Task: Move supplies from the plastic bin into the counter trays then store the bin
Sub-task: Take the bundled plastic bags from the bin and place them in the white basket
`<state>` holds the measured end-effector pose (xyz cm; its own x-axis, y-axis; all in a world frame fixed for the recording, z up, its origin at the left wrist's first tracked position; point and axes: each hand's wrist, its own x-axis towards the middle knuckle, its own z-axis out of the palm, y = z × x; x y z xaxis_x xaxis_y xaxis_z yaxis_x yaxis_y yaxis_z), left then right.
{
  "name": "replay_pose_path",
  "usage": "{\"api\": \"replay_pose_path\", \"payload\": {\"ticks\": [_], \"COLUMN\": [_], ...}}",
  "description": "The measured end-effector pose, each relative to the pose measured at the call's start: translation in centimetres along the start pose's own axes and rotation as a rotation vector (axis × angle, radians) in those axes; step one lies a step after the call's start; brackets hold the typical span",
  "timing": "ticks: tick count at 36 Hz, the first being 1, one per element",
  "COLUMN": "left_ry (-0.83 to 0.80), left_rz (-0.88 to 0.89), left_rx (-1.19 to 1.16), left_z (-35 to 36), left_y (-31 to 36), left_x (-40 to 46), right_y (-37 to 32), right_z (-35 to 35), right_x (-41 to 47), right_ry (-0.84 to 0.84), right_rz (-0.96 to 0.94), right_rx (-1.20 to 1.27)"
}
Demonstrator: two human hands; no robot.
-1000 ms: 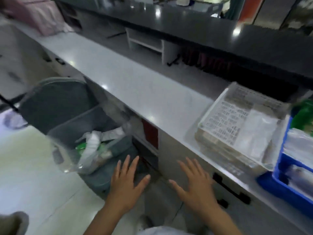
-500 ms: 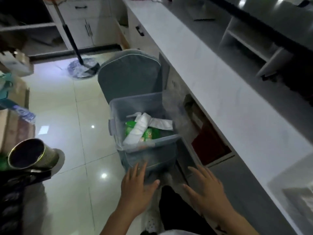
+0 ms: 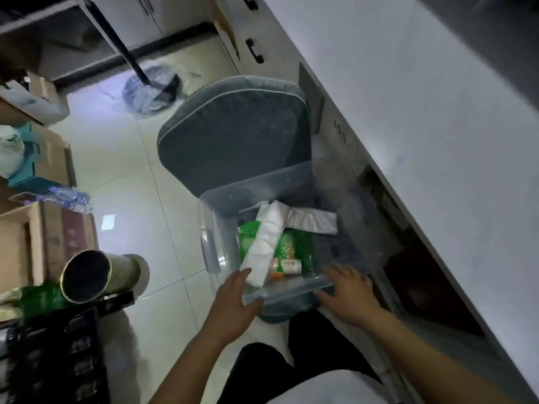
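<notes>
A: Where are the hands?

B: The left hand (image 3: 233, 298) is at the near left corner of the plastic bin (image 3: 221, 228). Its fingers are spread, with the thumb lying along the near rim, and the palm seems to press on the corner. I cannot tell if the fingers really close around it. The right hand (image 3: 348, 293) is at the near right corner of the bin, fingers apart and flat, touching the rim but not clamped on it.

A: And the bin itself?

B: It is clear plastic and it stands on the seat of a grey chair (image 3: 233, 135), just beside the front of the white counter (image 3: 423, 112). The back cushion of the chair rises behind the far wall of the bin.

A: What is inside?

B: A long white packet (image 3: 264, 243) lies diagonally, its lower end near the left thumb. Under it is a green package (image 3: 293, 249), and a grey-white pouch (image 3: 316, 220) rests toward the far right corner.

A: Around the chair?

B: A mop (image 3: 151, 88) lies on the tiled floor beyond the chair, and a metal cylinder (image 3: 96, 275) is at the left.
</notes>
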<state>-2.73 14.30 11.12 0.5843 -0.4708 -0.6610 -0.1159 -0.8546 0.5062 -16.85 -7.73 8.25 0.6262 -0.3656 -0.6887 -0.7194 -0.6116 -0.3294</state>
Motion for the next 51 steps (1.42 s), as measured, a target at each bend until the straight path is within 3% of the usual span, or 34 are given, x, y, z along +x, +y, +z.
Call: {"api": "replay_pose_path", "payload": {"ticks": [4, 8, 13, 17, 30, 36, 44, 51], "left_ry": [0.033, -0.019, -0.104, -0.106, 0.016, -0.066, -0.139, -0.035], "left_rz": [-0.108, -0.2, -0.271, -0.257, -0.358, -0.46, -0.315, -0.21], "left_rx": [-0.129, -0.172, -0.105, 0.014, 0.101, -0.157, -0.295, -0.502], "left_z": [-0.6, 0.6, 2.5, 4.0, 8.0, 7.0, 3.0, -0.7], "left_y": [1.1, 1.1, -0.7, -2.4, -4.8, -4.4, -3.0, -0.6], "left_x": [6.5, 11.6, 17.3, 21.1, 31.4, 32.4, 27.9, 20.1], "right_y": [0.9, 1.7, 2.2, 2.3, 2.2, 1.7, 1.2, 0.4], "right_z": [-0.6, -0.1, 2.4, 4.2, 7.1, 6.7, 4.0, 2.4], "right_x": [3.3, 4.4, 3.6, 2.5, 2.9, 3.0, 3.4, 4.2], "right_ry": [-0.074, -0.039, 0.035, 0.108, 0.316, 0.292, 0.154, 0.052], "right_rz": [0.085, 0.161, 0.261, 0.314, 0.379, 0.392, 0.423, 0.405], "right_rx": [0.015, 0.047, -0.015, 0.073, 0.186, 0.198, 0.122, 0.048]}}
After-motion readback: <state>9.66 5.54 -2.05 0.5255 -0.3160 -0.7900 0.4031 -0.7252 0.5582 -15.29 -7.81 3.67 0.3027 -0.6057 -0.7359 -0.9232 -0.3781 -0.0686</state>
